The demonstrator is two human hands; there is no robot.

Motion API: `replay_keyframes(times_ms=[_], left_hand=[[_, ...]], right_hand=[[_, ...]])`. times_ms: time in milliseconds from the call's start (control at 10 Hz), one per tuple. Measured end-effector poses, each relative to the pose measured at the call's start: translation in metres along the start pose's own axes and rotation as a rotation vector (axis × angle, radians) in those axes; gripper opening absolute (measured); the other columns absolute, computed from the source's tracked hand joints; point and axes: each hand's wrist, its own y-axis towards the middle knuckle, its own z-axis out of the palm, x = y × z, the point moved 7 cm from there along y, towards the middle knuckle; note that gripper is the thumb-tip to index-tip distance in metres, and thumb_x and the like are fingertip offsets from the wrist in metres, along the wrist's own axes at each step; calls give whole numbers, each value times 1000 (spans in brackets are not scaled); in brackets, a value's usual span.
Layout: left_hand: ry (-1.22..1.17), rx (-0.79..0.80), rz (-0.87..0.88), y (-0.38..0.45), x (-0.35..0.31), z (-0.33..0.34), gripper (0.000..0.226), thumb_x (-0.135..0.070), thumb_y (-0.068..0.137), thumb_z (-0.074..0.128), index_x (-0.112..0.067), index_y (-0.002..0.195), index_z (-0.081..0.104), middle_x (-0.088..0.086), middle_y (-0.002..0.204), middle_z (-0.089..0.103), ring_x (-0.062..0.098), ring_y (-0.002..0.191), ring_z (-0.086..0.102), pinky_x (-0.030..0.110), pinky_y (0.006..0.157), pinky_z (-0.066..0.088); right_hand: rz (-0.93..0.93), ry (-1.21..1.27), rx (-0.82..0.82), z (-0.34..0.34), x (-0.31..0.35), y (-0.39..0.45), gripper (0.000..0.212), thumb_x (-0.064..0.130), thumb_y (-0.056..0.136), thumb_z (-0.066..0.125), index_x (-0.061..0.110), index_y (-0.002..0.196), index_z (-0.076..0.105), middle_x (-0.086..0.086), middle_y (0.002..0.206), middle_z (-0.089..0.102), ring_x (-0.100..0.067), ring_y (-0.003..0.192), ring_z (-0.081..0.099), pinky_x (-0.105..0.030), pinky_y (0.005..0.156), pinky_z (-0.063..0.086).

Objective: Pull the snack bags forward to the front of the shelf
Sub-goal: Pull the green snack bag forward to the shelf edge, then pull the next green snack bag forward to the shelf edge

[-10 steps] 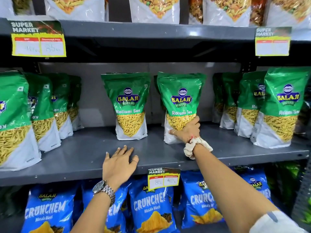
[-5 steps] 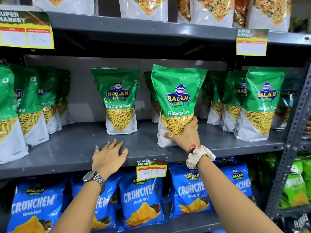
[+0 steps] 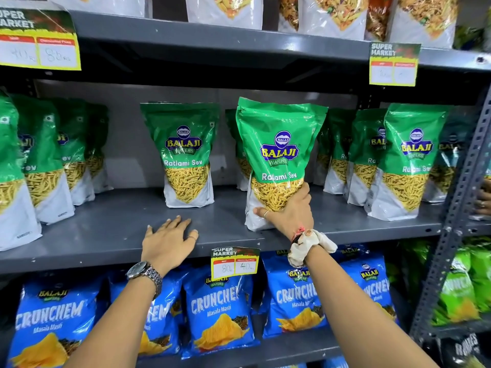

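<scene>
Green Balaji Ratlami Sev bags stand on the grey middle shelf (image 3: pixel 111 235). My right hand (image 3: pixel 289 211) grips the lower front of one green bag (image 3: pixel 279 144), which stands upright close to the shelf's front edge. Another bag (image 3: pixel 186 155) stands further back to its left, alone. My left hand (image 3: pixel 170 243) lies flat on the shelf near the front edge, fingers spread, holding nothing. More green bags stand in rows at the left (image 3: pixel 42 160) and at the right (image 3: pixel 409 160), with one partly hidden behind the held bag.
A price tag (image 3: pixel 235 262) hangs from the shelf edge between my arms. Blue Crunchem bags (image 3: pixel 220 309) fill the shelf below, and white snack bags (image 3: pixel 225 9) the shelf above. A perforated metal upright (image 3: pixel 457 208) stands at the right, with another person's fingers (image 3: pixel 485 197) beside it.
My right hand has drawn the gripped green bag forward from the back towards the shelf's front edge. My left hand has stayed flat on the shelf.
</scene>
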Motion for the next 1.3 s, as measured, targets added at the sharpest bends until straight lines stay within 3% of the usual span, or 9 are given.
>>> replay_keyframes(times_ms=[400, 700, 800, 900, 1000, 1200, 1300], left_hand=[[3, 3, -2, 0, 0, 0, 56, -51, 94, 25, -32, 146, 28, -6, 159, 22, 15, 147, 21, 49, 121, 9], [-17, 3, 3, -4, -1, -3, 55, -51, 94, 27, -31, 146, 30, -6, 159, 23, 15, 147, 21, 49, 121, 9], [-48, 19, 27, -6, 1, -4, 58, -54, 93, 30, -29, 146, 31, -6, 159, 23, 13, 147, 19, 46, 121, 9], [-92, -30, 27, -10, 11, -10, 57, -51, 94, 34, -25, 145, 33, -3, 159, 24, 14, 148, 16, 47, 121, 10], [-109, -115, -16, -17, 39, -20, 50, -44, 95, 36, -24, 141, 39, -2, 157, 29, 17, 148, 17, 49, 121, 11], [-1, -100, -39, -19, 106, -39, 47, -40, 95, 37, -24, 139, 42, 2, 155, 33, 21, 148, 19, 54, 120, 10], [33, -53, 2, -12, 124, -43, 49, -40, 95, 38, -23, 141, 40, 3, 156, 31, 21, 148, 17, 53, 120, 9]], right_hand=[[28, -25, -56, -4, 1, -9, 130, 60, 50, 82, 4, 143, 11, -16, 133, 40, -38, 120, 49, -49, 88, 48], [17, 5, -71, -2, -4, -16, 135, 71, 48, 75, 3, 145, 10, -16, 142, 34, -38, 128, 39, -50, 93, 45], [-61, 54, -214, -5, -1, -28, 125, 73, 57, 69, 2, 144, 14, -19, 146, 29, -38, 134, 30, -50, 103, 37], [-259, 174, -410, -14, 12, -50, 92, 50, 77, 67, 4, 142, 22, -17, 149, 29, -32, 138, 27, -45, 112, 30], [-436, 288, -478, -17, 31, -71, 65, 25, 81, 65, 5, 135, 36, -14, 143, 40, -27, 134, 35, -37, 111, 29], [-583, 337, -402, 12, 80, -87, 51, 9, 78, 64, 2, 126, 49, -11, 129, 53, -24, 126, 43, -32, 110, 32], [-530, 337, -311, 41, 105, -84, 51, 16, 77, 59, 3, 125, 50, -12, 126, 55, -26, 122, 46, -35, 107, 35]])
